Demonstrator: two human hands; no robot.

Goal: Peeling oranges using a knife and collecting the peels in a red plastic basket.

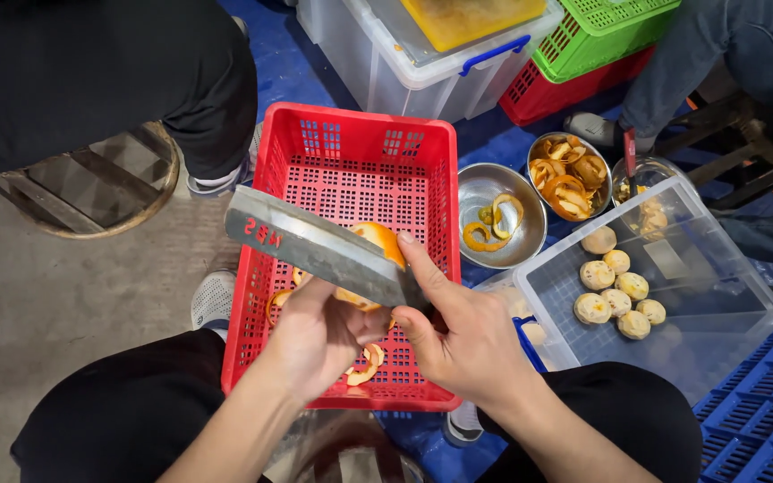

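While we look down over our knees, our left hand (pixel 319 344) cups an orange (pixel 370 259) from below, fingers curled shut around its underside, and our right hand (pixel 467 344) grips the handle of a broad cleaver (pixel 315 246), thumb stretched up along the blade's near edge, touching the fruit; the blade lies across the orange, hiding most of it. Both hands hover above a red slatted crate (pixel 351 170) with scraps of peel (pixel 364 367) on its bottom. Just to the right stand two metal bowls (pixel 480 192) of curled peel and a clear plastic tub (pixel 717 295) holding peeled fruits (pixel 615 291). Underneath we see blue tarp (pixel 293 67) and grey concrete floor (pixel 55 295), with other seated people's legs nearby
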